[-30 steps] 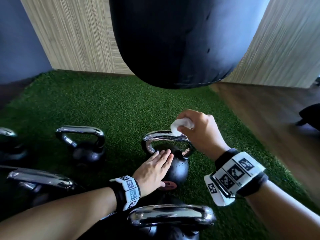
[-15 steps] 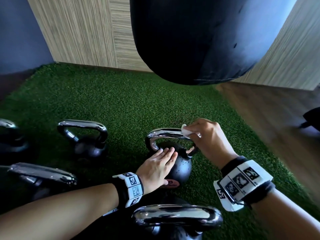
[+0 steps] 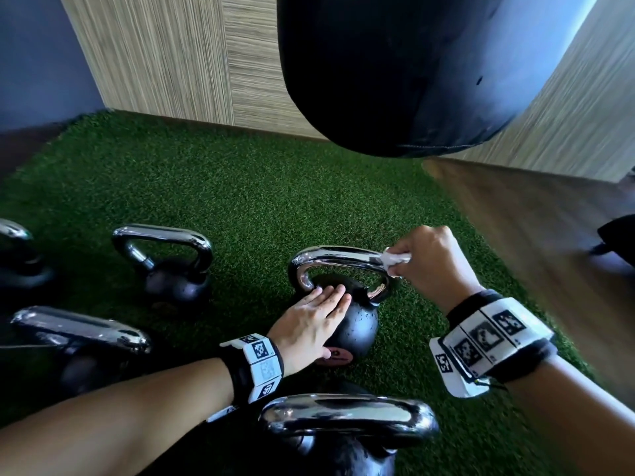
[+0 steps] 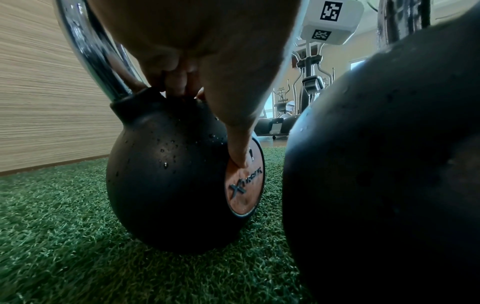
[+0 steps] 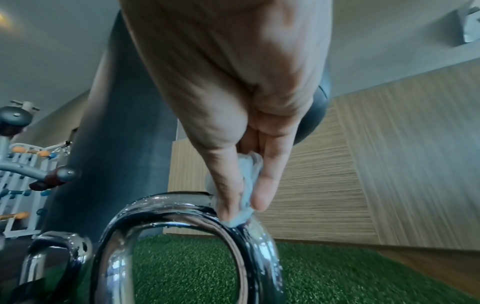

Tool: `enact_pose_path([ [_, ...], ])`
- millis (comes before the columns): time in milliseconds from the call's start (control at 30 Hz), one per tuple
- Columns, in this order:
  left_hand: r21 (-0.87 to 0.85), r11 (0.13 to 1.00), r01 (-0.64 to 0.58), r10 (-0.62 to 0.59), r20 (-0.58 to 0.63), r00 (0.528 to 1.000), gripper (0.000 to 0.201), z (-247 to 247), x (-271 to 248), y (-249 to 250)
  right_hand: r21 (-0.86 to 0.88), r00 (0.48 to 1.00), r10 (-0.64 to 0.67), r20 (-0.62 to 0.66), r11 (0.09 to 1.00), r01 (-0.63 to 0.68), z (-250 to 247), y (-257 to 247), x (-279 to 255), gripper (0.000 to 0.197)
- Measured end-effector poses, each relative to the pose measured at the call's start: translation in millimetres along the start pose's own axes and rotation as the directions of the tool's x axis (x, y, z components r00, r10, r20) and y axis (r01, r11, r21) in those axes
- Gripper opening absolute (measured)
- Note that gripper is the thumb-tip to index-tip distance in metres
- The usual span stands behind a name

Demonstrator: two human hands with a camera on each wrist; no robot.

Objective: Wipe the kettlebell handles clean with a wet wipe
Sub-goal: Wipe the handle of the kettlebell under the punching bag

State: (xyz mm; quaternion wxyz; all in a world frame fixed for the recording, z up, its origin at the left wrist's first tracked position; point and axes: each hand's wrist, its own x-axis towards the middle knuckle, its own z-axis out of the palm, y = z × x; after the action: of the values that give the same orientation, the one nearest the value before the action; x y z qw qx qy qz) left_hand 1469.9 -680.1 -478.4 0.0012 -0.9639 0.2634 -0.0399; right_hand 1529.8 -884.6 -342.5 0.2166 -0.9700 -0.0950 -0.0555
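Note:
A black kettlebell (image 3: 357,324) with a chrome handle (image 3: 330,255) stands on green turf at the centre. My left hand (image 3: 309,321) lies flat against its body, fingers straight, thumb on the round badge (image 4: 244,185). My right hand (image 3: 426,262) pinches a crumpled white wet wipe (image 3: 395,259) against the right end of the handle top. In the right wrist view the wipe (image 5: 246,185) sits between thumb and fingers on the wet chrome handle (image 5: 182,207). Water drops dot the kettlebell body (image 4: 166,174).
Several other kettlebells stand around: one left of centre (image 3: 171,266), one at lower left (image 3: 79,334), one nearest me (image 3: 343,420), one at the far left edge (image 3: 13,249). A black punching bag (image 3: 412,70) hangs overhead. Wood floor (image 3: 536,228) borders the turf on the right.
My right hand has slid the wipe from the top middle of the handle to its right end. The left hand has stayed flat on the kettlebell body.

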Motion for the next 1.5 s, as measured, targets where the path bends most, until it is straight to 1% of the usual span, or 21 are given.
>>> enact_pose_path([
  [133,-0.018,1.000,0.008,-0.008,0.016,1.000,0.114,-1.8,-0.3,-0.4,0.024,0.998,0.066,-0.004,0.998,-0.066,2.4,7.8,5.6,0.026],
  [267,-0.061,0.998,0.004,-0.005,-0.007,1.000,0.112,-3.2,-0.6,-0.9,0.014,0.981,0.128,0.144,0.991,-0.132,-0.4,27.3,9.3,0.024],
  [433,-0.078,0.997,-0.001,0.000,-0.004,1.000,0.114,-0.4,0.2,-1.5,0.123,0.976,0.114,0.185,0.983,-0.138,3.6,43.8,11.9,0.023],
  [533,-0.081,0.997,0.002,-0.001,0.012,1.000,0.117,1.4,1.1,-3.4,0.169,0.950,0.141,0.280,0.966,-0.193,11.5,52.2,15.8,0.024],
  [600,-0.089,0.996,-0.006,0.007,0.016,1.000,0.116,1.5,0.9,-4.9,0.243,0.913,0.152,0.378,0.936,-0.256,21.4,58.9,16.0,0.022],
  [700,-0.068,0.998,-0.007,0.011,0.047,0.999,0.111,-0.5,2.8,-6.5,0.412,0.860,0.195,0.472,0.813,-0.411,40.9,68.2,8.2,0.027],
  [767,-0.072,0.997,-0.010,0.014,0.060,0.998,0.109,-3.7,3.5,-5.4,0.490,0.831,0.232,0.505,0.716,-0.497,54.8,71.3,-0.5,0.028],
  [867,-0.112,0.993,-0.024,0.031,0.054,0.998,0.106,-12.1,2.4,-5.5,0.578,0.825,0.257,0.503,0.609,-0.542,67.5,75.8,-7.5,0.036],
  [933,-0.199,0.980,-0.026,0.048,0.106,0.993,0.102,-24.4,0.7,-9.1,0.573,0.819,0.244,0.519,0.613,-0.545,64.2,76.0,-10.9,0.035],
  [1000,-0.342,0.939,0.023,0.039,0.173,0.984,0.087,-43.8,0.9,-13.3,0.497,0.789,0.190,0.585,0.685,-0.533,50.9,73.5,-16.5,0.024],
  [1067,-0.513,0.852,0.103,-0.006,0.188,0.982,0.064,-66.1,1.1,-18.2,0.438,0.755,0.129,0.643,0.746,-0.501,31.6,68.0,-23.1,0.016],
  [1133,-0.655,0.734,0.181,-0.061,0.202,0.978,0.047,-83.5,0.7,-22.2,0.443,0.759,0.087,0.645,0.767,-0.464,10.5,61.5,-26.4,0.016],
  [1167,-0.711,0.672,0.208,-0.079,0.210,0.974,0.044,-87.8,1.6,-24.0,0.456,0.767,0.063,0.639,0.772,-0.443,0.1,57.3,-26.6,0.018],
  [1200,-0.778,0.586,0.227,-0.081,0.222,0.972,0.046,-92.1,2.4,-24.2,0.473,0.775,0.035,0.631,0.775,-0.420,-9.2,52.4,-25.7,0.021],
  [1233,-0.852,0.464,0.241,-0.070,0.236,0.969,0.052,-94.8,3.8,-23.7,0.496,0.790,0.005,0.613,0.775,-0.390,-16.7,46.5,-24.4,0.023],
  [1267,-0.904,0.337,0.262,-0.066,0.254,0.965,0.058,-98.5,4.9,-22.6,0.525,0.815,-0.024,0.580,0.776,-0.351,-23.5,38.3,-23.7,0.025],
  [1300,-0.931,0.234,0.281,-0.067,0.273,0.960,0.063,-102.7,6.0,-20.8,0.548,0.849,-0.053,0.526,0.785,-0.290,-28.0,29.2,-22.9,0.026],
  [1333,-0.943,0.158,0.294,-0.069,0.286,0.956,0.064,-108.5,7.2,-18.6,0.552,0.887,-0.083,0.455,0.808,-0.207,-31.3,18.4,-22.9,0.027],
  [1400,-0.956,0.017,0.292,-0.056,0.291,0.955,0.056,-119.2,9.5,-15.2,0.492,0.941,-0.135,0.311,0.870,-0.038,-35.1,-4.2,-24.2,0.030],
  [1467,-0.955,-0.102,0.277,-0.059,0.284,0.957,0.052,-125.9,10.7,-14.3,0.432,0.961,-0.178,0.212,0.899,0.071,-35.7,-22.7,-24.1,0.036],
  [1500,-0.952,-0.142,0.269,-0.071,0.281,0.957,0.052,-127.6,11.4,-15.4,0.424,0.964,-0.203,0.174,0.898,0.113,-35.0,-28.5,-23.4,0.041],
])
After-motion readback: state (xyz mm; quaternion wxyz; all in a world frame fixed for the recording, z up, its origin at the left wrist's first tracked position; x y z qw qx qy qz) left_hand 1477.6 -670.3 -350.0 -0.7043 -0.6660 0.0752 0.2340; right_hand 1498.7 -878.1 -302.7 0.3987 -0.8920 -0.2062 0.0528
